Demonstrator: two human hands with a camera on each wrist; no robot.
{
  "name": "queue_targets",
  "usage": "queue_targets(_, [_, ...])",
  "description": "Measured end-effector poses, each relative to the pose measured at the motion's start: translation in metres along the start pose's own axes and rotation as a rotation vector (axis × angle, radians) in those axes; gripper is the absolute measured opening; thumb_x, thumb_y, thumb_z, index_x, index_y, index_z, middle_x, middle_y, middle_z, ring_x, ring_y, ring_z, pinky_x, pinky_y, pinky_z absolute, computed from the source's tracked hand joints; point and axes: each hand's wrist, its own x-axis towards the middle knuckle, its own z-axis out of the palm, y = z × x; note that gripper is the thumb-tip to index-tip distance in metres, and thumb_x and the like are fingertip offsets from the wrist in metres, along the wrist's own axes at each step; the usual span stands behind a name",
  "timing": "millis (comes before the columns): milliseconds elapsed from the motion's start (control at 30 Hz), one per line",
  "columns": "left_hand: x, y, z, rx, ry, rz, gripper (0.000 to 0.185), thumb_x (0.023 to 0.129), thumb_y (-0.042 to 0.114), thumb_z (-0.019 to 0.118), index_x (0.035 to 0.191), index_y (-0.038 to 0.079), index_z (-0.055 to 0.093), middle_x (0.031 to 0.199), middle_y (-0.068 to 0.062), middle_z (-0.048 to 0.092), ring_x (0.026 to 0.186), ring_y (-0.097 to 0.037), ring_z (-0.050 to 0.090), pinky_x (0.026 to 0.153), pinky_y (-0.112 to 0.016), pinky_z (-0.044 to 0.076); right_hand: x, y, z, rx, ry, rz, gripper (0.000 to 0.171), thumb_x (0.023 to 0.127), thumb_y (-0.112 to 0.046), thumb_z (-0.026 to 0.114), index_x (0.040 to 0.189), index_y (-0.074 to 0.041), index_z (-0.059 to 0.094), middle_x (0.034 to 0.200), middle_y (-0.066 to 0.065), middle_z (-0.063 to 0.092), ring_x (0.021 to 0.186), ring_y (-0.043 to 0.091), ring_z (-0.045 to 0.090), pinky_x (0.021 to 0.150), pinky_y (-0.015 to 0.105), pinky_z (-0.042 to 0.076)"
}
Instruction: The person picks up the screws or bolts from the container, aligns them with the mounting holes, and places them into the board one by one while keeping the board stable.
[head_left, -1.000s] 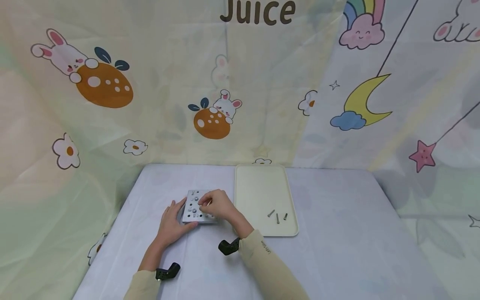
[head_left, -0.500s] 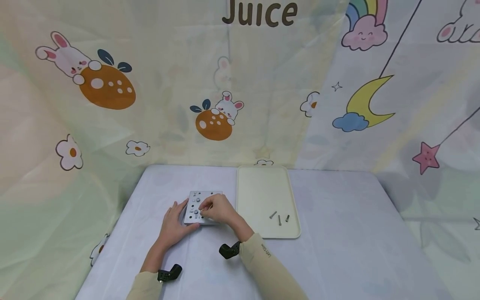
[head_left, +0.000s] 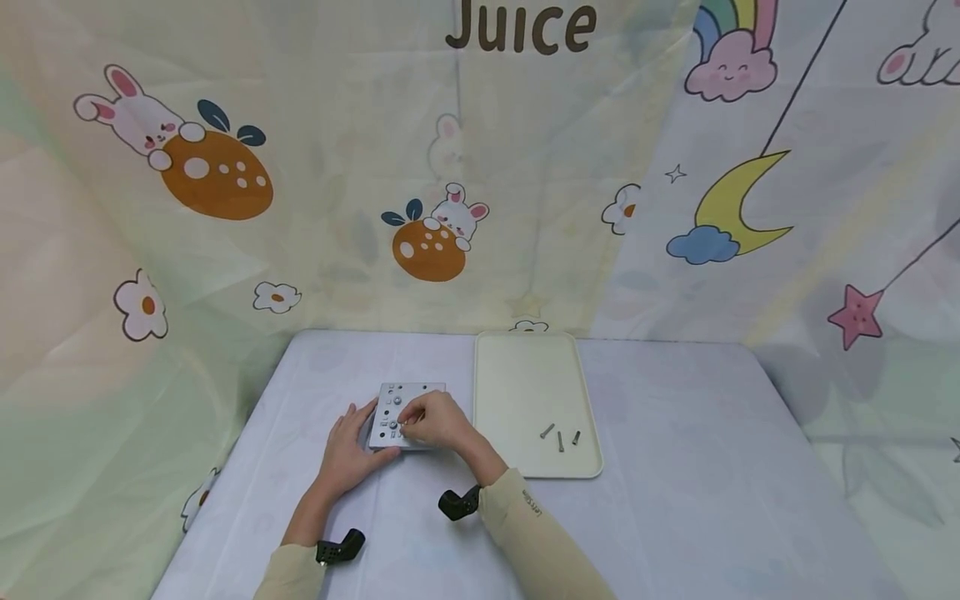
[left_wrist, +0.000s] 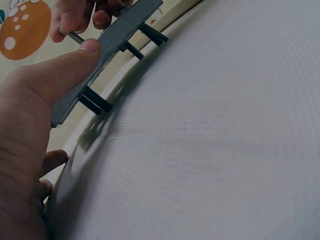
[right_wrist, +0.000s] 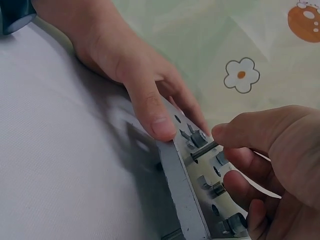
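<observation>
A silver metal plate (head_left: 415, 388) with rows of holes and several bolt heads stands raised above the table on threaded shafts, which show below it in the left wrist view. My left hand (head_left: 345, 452) holds the plate's near left corner, thumb along the front edge and fingers at the left side. Over the plate's middle, my right hand (head_left: 441, 419) pinches a thin metal screw (right_wrist: 204, 150) between thumb and fingers. In the right wrist view the screw leans, its lower end at a hole in the plate. Fingertips hide its upper end.
A cream tray (head_left: 525, 367) lies to the right of the plate, with a few loose screws (head_left: 560, 442) in its near right part. A white cloth covers the table (head_left: 675, 467). Behind stands a printed curtain (head_left: 337, 167).
The head view has shifted slightly. My left hand stays on the plate's corner, and the right fingertips keep pinching at nearly the same spot, a touch nearer the plate's front.
</observation>
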Motion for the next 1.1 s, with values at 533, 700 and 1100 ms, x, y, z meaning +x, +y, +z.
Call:
queue_targets(533, [0.000, 0.003, 0.000, -0.018, 0.002, 0.006, 0.103, 0.070, 0.062, 0.078, 0.149, 0.012, 0.038, 0.150, -0.017, 0.039, 0.142, -0.046, 0.017, 0.116, -0.058, 0.010, -0.014, 0.012, -0.028, 0.026, 0.085, 0.003, 0.010, 0.084, -0.014, 0.074, 0.093, -0.010, 0.076, 0.074, -0.010, 0.062, 0.067, 0.007, 0.054, 0.056, 0.020, 0.048])
queue_targets(700, [0.000, 0.004, -0.003, -0.023, 0.005, 0.008, 0.104, 0.069, 0.063, 0.078, 0.150, 0.012, 0.037, 0.149, -0.016, 0.040, 0.142, -0.045, 0.017, 0.116, -0.057, 0.009, -0.030, 0.029, -0.048, 0.022, 0.124, 0.011, 0.009, 0.086, -0.014, 0.072, 0.093, -0.009, 0.076, 0.077, -0.008, 0.064, 0.069, 0.010, 0.056, 0.055, 0.022, 0.049])
queue_targets(1100, [0.001, 0.002, 0.000, -0.034, -0.004, 0.022, 0.104, 0.069, 0.064, 0.077, 0.150, 0.013, 0.037, 0.150, -0.014, 0.040, 0.142, -0.044, 0.017, 0.116, -0.056, 0.009, -0.079, 0.080, -0.091, 0.025, 0.236, 0.075, 0.015, 0.087, -0.013, 0.073, 0.099, -0.004, 0.074, 0.080, -0.004, 0.066, 0.070, 0.013, 0.059, 0.055, 0.027, 0.051])
